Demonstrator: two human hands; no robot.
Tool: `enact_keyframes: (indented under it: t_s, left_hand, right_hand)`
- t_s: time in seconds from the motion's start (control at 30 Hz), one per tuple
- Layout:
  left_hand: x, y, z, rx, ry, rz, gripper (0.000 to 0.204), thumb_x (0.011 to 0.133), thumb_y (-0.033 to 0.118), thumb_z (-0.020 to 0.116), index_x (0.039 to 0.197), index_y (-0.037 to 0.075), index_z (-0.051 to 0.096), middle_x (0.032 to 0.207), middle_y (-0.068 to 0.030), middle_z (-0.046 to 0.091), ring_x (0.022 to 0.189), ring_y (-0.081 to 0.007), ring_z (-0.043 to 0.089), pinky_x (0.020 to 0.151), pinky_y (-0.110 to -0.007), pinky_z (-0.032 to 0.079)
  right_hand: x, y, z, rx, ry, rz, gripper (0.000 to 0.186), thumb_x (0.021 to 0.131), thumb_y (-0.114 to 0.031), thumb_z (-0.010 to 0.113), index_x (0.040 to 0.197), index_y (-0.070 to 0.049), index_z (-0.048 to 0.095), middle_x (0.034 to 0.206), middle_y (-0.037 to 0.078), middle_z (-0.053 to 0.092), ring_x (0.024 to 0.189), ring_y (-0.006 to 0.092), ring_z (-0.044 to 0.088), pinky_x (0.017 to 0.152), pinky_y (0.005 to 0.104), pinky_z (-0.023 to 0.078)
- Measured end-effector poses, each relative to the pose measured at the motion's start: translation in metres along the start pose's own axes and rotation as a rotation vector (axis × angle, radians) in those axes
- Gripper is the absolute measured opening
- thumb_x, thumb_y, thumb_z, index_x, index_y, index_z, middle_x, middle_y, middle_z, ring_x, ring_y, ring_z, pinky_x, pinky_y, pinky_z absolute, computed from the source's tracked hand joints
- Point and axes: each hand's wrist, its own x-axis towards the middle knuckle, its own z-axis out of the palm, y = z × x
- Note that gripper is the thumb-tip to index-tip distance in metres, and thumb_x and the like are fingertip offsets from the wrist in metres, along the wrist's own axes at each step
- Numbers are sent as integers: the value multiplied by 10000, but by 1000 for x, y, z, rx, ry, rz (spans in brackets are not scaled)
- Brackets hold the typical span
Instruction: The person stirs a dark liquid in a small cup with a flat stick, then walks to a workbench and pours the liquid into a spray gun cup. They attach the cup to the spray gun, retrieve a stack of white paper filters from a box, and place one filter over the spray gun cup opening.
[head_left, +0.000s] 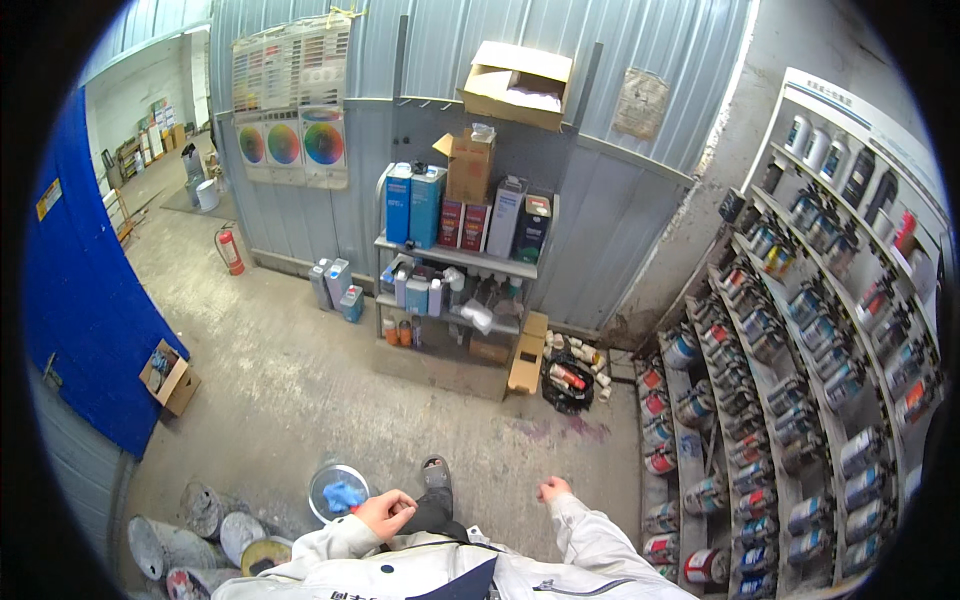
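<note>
L hand: my left hand [385,513] is hanging low in front of my chest, fingers curling in toward the palm, loosely closed; can't tell if anything is inside them.
R hand: my right hand [550,489] is sitting off to the right, sleeve up to the wrist, fingers bunching into a loose fist, gripping nothing I can see.
Red bit: something small & red [356,508] is showing right at my L fingertips, touching or nearly so; too small to tell what it is.
Bucket: a round grey bucket [337,492] w/ a blue rag [344,496] inside is standing on the floor just left of my L fingers, well apart from my R hand.
Foot: my sandal [436,473] is poking out btwn both hands.
Drums: dusty grey cans [205,525] are lying at lower left, beyond the bucket.
Ahead: metal shelf unit [455,258] w/ jugs & cardboard boxes is standing against the corrugated wall.
Right side: tall rack of paint cans [800,390] is running along next to my R arm.
Far left: red fire extinguisher [230,250] is standing by the wall.
</note>
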Motion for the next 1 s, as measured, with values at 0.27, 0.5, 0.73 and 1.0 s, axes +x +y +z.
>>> enact_keyframes:
  t_s: [0.27,0.5,0.73,1.0]
  left_hand:
    - [276,91,-169,351,237,419,372,923,127,762,1279,56,682,998,-119,694,873,-217,684,755,-358,566]
    - [461,354,-335,711,392,1161,438,806,-10,768,1236,40,698,1081,-138,707,1002,-320,665,904,-417,543]
    - [625,560,-385,1139,419,1413,272,865,4,720,1134,41,706,1055,-145,679,1016,-346,646,901,-432,548]
    - [844,659,-402,1583,304,1043,258,943,138,720,1189,69,757,1245,-107,692,1274,-302,610,1112,-433,494]
  right_hand:
    - [136,-127,40,165,-300,31,168,991,-197,677,1035,-49,744,853,89,767,742,208,736,672,364,598]
    - [160,-110,-61,-186,-245,275,384,939,-420,739,942,-38,774,847,118,762,783,241,706,735,418,562]
    - [231,-115,-134,17,42,565,292,945,-344,730,886,-58,746,750,97,713,667,218,664,621,424,539]
    - [390,-405,-247,573,525,-568,171,1044,-136,656,912,-30,683,771,15,667,669,94,595,600,267,473]
